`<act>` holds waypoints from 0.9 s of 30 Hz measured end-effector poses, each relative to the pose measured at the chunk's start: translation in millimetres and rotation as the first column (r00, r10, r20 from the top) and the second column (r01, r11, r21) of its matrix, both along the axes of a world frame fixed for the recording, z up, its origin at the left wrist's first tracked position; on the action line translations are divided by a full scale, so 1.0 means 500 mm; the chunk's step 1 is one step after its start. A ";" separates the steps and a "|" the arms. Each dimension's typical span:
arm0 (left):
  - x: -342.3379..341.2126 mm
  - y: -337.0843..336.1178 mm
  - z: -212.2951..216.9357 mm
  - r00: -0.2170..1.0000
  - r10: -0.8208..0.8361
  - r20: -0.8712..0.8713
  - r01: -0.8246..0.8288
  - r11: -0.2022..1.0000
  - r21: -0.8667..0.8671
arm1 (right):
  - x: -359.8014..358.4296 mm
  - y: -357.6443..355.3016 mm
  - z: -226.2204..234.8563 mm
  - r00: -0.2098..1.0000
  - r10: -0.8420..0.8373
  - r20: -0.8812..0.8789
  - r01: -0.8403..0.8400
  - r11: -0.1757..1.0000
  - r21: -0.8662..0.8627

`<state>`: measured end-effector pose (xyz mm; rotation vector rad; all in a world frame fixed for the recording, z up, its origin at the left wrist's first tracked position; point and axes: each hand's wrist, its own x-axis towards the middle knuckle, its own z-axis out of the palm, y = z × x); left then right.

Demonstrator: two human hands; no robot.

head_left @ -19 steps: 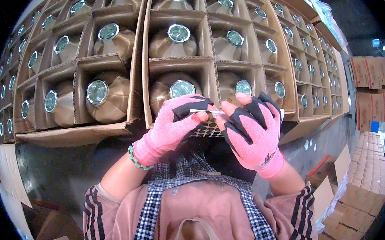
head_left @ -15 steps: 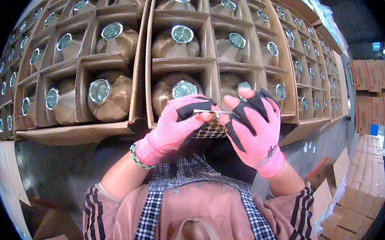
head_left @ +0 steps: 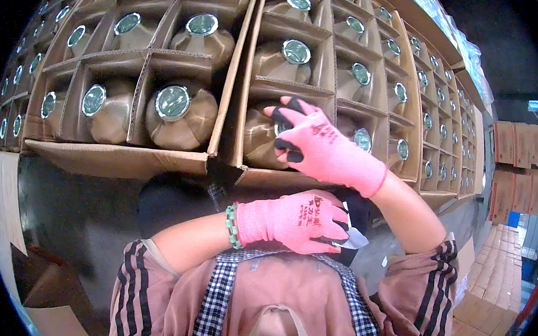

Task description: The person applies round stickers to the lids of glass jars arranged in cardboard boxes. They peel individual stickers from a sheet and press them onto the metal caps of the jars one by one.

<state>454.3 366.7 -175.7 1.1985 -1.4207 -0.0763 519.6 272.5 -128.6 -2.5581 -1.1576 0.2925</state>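
My left hand (head_left: 299,223), in a pink glove with black finger pads, is closed on a thin white sheet (head_left: 355,238) in front of my body. Most of the sheet is hidden under the hand. My right hand (head_left: 324,140), gloved alike, reaches over the near edge of a carton (head_left: 305,181). Its thumb and fingers curve around the mouth of a wide glass jar (head_left: 260,139) in the nearest compartment. The hand hides much of that jar's rim, and whether something small is between the fingers does not show.
Cardboard dividers (head_left: 293,85) part the cartons into cells, each with a greenish-mouthed glass jar. Another carton of jars (head_left: 176,115) stands at the left, more at the right. Stacked closed boxes (head_left: 517,145) stand far right. Open cardboard flaps (head_left: 55,323) lie lower left.
My hands have parted. The left came down toward my body with the sheet, whose holed, patterned part no longer shows. My right hand moved left and forward to the jar. The view shifted.
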 end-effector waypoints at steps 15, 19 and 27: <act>0.013 0.013 -0.004 0.997 0.058 -0.056 -0.061 0.996 -0.061 | 0.011 0.048 -0.044 0.950 0.184 0.254 -0.111 0.955 -0.274; 0.023 0.023 -0.002 0.974 0.139 -0.177 -0.142 0.990 0.000 | 0.021 0.010 0.036 0.979 -0.083 0.186 0.086 0.996 -0.009; 0.068 0.053 0.016 0.678 0.368 -0.636 -0.424 0.903 0.071 | -0.098 -0.087 0.194 0.912 -0.375 0.164 0.385 0.922 -0.034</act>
